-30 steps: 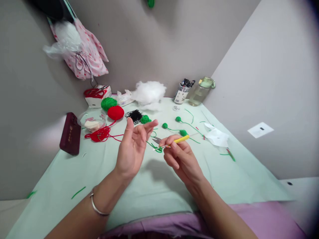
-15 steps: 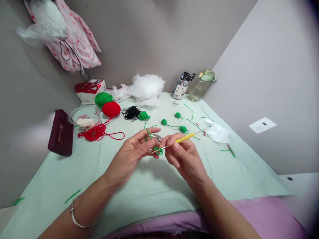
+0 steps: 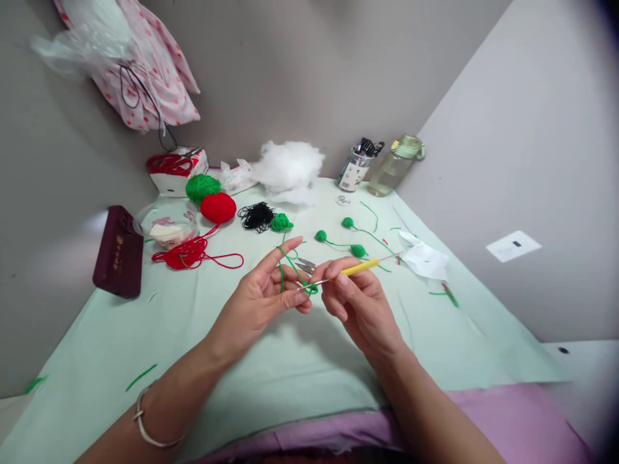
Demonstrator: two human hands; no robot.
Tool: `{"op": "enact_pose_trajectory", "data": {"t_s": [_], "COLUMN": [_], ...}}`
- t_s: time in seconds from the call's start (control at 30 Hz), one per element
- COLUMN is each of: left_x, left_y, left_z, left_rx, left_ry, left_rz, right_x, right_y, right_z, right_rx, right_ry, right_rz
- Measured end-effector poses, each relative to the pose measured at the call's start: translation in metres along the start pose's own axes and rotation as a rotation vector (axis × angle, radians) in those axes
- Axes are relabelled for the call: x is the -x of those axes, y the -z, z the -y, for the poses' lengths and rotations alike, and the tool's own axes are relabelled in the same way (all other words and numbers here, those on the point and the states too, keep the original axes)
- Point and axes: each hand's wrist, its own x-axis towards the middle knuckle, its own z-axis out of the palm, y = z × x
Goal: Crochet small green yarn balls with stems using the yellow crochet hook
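My right hand (image 3: 360,303) grips a crochet hook (image 3: 360,267) by its yellow handle, with the metal tip pointing left. Green yarn (image 3: 290,261) runs over the raised index finger of my left hand (image 3: 261,290). Thumb and lower fingers of that hand pinch near a small looped piece of green crochet (image 3: 311,289), and the hook's shaft passes through or across it. From the finger the strand leads back toward a small green yarn ball (image 3: 281,222). Scissors (image 3: 305,265) lie on the table just behind the hands, partly hidden.
Finished-looking green balls on cords (image 3: 358,250) lie right of centre, near a white paper scrap (image 3: 425,256). Red yarn (image 3: 191,252), a plastic tub (image 3: 167,222) and a dark red case (image 3: 118,252) stand left. White stuffing (image 3: 289,169) and a bottle (image 3: 396,164) are at the back.
My left thumb has moved down and straightened toward the hook tip, and the index finger is raised higher. The yarn now stretches in a longer line. The view has shifted slightly.
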Motion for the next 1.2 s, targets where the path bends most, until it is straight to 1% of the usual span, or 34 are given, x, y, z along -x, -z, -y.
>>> {"op": "enact_pose_trajectory", "data": {"t_s": [0.17, 0.23, 0.37, 0.5, 0.63, 0.77, 0.93, 1.2], "left_x": [0.004, 0.005, 0.005, 0.003, 0.001, 0.002, 0.003, 0.005], "left_y": [0.002, 0.003, 0.003, -0.001, -0.009, -0.014, -0.017, -0.017], "left_z": [0.001, 0.002, 0.004, 0.007, 0.011, 0.014, 0.014, 0.017], "left_rx": [-0.089, -0.108, -0.078, -0.034, 0.001, -0.006, -0.026, -0.031], "left_ry": [0.034, 0.034, 0.032, -0.027, -0.093, -0.116, -0.127, -0.158], "left_rz": [0.052, 0.05, 0.009, -0.086, -0.151, -0.226, -0.263, -0.291], "right_x": [0.0, -0.001, 0.0, 0.003, 0.007, 0.008, 0.011, 0.014], "right_y": [0.0, 0.0, 0.002, 0.003, -0.002, -0.009, -0.012, -0.011], "right_z": [0.0, 0.0, -0.003, -0.006, -0.005, -0.002, -0.003, -0.009], "right_rx": [0.014, 0.03, 0.078, 0.184, 0.296, 0.315, 0.378, 0.474], "right_ry": [-0.012, -0.01, 0.032, 0.105, 0.224, 0.281, 0.343, 0.436], "right_rz": [-0.007, -0.019, -0.034, -0.062, -0.073, -0.087, -0.152, -0.135]}}
